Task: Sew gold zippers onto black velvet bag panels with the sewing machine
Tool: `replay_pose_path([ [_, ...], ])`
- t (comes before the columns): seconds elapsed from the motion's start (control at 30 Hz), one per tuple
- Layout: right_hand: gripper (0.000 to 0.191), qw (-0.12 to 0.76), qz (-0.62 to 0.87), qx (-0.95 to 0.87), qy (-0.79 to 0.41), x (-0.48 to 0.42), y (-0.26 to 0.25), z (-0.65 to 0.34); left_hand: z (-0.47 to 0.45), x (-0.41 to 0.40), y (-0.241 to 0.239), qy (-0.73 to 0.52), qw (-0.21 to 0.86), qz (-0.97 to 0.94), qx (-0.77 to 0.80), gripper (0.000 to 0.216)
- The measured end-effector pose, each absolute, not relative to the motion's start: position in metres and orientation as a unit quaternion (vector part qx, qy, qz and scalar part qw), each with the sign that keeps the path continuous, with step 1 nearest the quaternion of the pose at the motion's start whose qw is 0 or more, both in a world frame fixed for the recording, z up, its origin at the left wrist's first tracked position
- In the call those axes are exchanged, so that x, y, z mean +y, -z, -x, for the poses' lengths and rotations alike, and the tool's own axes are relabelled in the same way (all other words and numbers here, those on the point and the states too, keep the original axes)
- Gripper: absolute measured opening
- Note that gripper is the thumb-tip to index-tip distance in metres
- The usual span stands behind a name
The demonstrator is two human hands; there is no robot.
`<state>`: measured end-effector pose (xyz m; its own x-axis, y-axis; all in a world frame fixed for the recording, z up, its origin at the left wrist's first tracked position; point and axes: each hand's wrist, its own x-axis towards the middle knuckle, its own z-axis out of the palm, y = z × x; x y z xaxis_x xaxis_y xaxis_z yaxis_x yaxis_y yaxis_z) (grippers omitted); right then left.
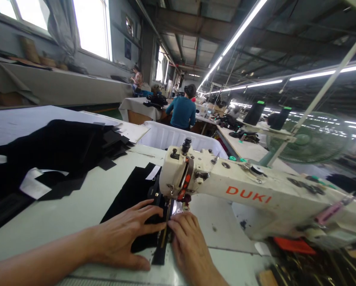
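Note:
A black fabric piece (127, 194) lies on the sewing machine bed, with a dark zipper (163, 244) with a brass-coloured line of teeth along its right edge. The zipper runs beneath the needle area of a cream sewing machine (207, 171) marked DUKI. My left hand (127, 232) rests flat on the fabric, thumb and fingers spread, fingertips reaching the zipper. Just in front of the presser foot, my right hand (189, 242) has its fingers bent and together at the zipper's right edge; its fingertips partly hide what they grip. A white label (153, 172) shows on the fabric's far end.
Stacked black fabric pieces (67, 151) cover the table's left side. Behind the machine stands a white plastic bin (178, 135). Thread cones (254, 114) and a fan (308, 137) are at right. More zippers (317, 266) lie lower right. A person in a teal top (183, 111) sits ahead.

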<state>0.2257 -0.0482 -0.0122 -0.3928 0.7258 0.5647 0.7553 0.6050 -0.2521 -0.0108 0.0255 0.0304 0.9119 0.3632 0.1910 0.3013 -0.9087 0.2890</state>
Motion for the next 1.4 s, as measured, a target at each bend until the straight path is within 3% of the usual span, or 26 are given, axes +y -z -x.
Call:
replay_pose_path([
  [0.47,0.045,0.303,0.432,-0.849,0.014,-0.047,0.013,-0.225,0.0,0.029,-0.027,-0.162,0.096,-0.965,0.18,0.053],
  [0.83,0.05,0.306,0.466,-0.829,0.052,-0.045,0.02,-0.225,0.004,0.046,-0.008,-0.186,0.088,-0.96,0.191,0.065],
  [1.3,0.053,0.294,0.462,-0.835,0.055,-0.044,0.018,-0.225,0.0,0.045,-0.016,-0.164,0.091,-0.964,0.189,0.065],
  [1.4,0.052,0.29,0.469,-0.833,0.045,-0.045,0.018,-0.225,-0.003,0.035,-0.027,-0.205,0.07,-0.961,0.169,0.042],
])
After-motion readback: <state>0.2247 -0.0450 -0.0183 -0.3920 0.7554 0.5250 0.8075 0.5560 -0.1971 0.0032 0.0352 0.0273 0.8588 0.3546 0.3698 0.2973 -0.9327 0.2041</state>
